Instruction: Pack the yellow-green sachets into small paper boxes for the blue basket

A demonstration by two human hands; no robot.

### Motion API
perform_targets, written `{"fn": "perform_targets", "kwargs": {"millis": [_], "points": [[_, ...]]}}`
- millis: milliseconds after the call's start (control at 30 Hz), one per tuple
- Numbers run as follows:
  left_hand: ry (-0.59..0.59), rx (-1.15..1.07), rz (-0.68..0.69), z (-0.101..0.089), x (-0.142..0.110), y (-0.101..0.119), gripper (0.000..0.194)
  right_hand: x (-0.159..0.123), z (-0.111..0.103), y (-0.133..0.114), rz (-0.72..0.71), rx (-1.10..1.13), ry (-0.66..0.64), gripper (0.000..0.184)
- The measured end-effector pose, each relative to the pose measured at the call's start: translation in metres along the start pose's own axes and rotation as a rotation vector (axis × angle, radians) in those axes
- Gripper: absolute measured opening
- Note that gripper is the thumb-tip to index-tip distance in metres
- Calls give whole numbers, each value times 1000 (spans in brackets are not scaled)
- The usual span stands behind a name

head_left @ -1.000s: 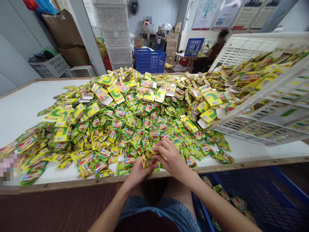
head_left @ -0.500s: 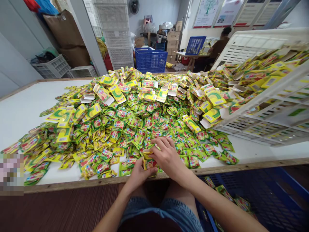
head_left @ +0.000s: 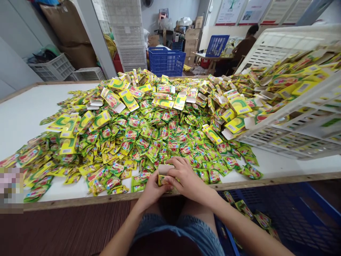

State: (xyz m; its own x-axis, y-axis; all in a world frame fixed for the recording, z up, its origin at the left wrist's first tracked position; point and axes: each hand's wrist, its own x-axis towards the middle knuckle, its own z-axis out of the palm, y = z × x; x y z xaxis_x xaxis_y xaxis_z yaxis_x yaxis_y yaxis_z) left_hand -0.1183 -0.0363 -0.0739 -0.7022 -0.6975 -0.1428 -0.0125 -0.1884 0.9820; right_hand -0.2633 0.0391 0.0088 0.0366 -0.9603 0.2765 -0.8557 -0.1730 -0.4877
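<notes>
Two hands are working at the near table edge: L hand (head_left: 153,186) is grasping a sm. box (head_left: 161,177), its pale flap standing up; R hand (head_left: 183,177) is curling its fingers at the box's R end, grip unclear, can't tell. Below R, a blue crate (head_left: 298,213) is holding pkts. Just beyond the hands, green pkts (head_left: 170,137) are crowding the white table (head_left: 18,117), w/ yellow boxes (head_left: 128,99) lying behind/on top. On R, a tilted white crate (head_left: 290,138) is spilling boxes & blocking that side. Farther back, a blue basket (head_left: 167,62) is standing nr stacked crates (head_left: 129,39); a person (head_left: 242,48) is sitting R.
</notes>
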Motion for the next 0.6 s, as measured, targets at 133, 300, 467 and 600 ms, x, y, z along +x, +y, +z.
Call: {"fn": "perform_targets", "kwargs": {"millis": [133,300,467,600], "points": [[-5,49,7,1,0,0,48,-7,11,-1,60,123,91,11],[133,111,201,4,-12,3,51,-18,29,4,138,299,148,11],[246,185,337,-5,-21,6,24,-31,49,6,200,465,363,16],[182,250,349,-13,-22,16,5,-29,57,3,96,413,362,14]]}}
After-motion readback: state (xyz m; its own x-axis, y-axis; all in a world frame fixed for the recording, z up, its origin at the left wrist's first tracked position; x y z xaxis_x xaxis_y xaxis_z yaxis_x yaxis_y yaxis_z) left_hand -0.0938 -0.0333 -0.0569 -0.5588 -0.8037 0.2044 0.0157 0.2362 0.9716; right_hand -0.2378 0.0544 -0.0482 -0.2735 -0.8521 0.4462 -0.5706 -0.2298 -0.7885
